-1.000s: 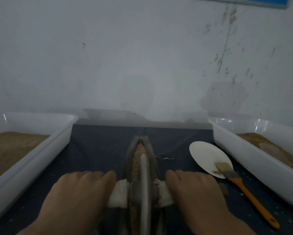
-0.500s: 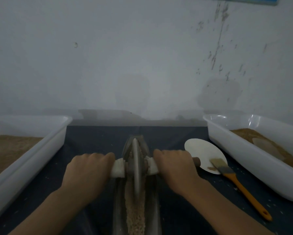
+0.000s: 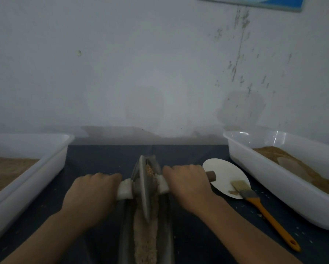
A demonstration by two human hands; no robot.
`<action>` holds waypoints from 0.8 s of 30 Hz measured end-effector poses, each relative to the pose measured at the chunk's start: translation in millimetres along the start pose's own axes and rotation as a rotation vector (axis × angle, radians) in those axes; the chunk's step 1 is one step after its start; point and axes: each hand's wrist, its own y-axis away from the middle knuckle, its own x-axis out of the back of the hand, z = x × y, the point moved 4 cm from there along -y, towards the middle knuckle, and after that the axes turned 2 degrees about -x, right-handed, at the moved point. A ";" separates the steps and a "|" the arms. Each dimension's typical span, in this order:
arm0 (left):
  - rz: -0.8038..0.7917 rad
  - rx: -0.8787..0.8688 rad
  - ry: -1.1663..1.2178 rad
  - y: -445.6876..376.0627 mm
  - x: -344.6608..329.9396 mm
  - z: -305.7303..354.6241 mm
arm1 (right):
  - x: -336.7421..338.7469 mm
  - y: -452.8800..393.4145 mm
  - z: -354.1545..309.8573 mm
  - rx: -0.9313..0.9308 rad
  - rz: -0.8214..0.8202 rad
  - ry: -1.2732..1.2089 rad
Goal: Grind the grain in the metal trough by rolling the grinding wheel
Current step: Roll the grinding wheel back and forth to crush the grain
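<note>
A narrow metal trough runs from the bottom edge toward the wall on the dark table. Coarse tan grain fills its channel. The grey grinding wheel stands on edge near the trough's far end, tilted slightly left. Its axle handle is wrapped in white cloth on both sides, and a brown wooden end sticks out at the right. My left hand grips the left side of the handle. My right hand grips the right side.
A white tub with brown meal stands at the left, and a second white tub with meal at the right. A white plate and an orange-handled brush lie right of the trough. The wall is close behind.
Both hands have pushed the wheel away from me, from the near part of the trough to its far end. Ground grain now shows in the channel behind it.
</note>
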 end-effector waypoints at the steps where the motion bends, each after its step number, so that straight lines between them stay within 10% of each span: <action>1: -0.014 0.002 0.004 -3.6 -2.7 -0.2 | -2.0 -4.0 1.2 -0.009 -0.004 -0.003; 11: -0.170 -0.034 0.008 47.9 25.0 10.4 | 31.9 58.3 -20.7 0.007 0.024 -0.019; 19: 0.089 -0.190 0.042 25.7 25.7 12.2 | 11.9 40.1 -8.0 -0.062 -0.002 0.004; 24: 0.070 0.008 0.042 2.8 -0.2 -0.7 | 2.1 -1.3 -2.3 -0.018 0.024 0.104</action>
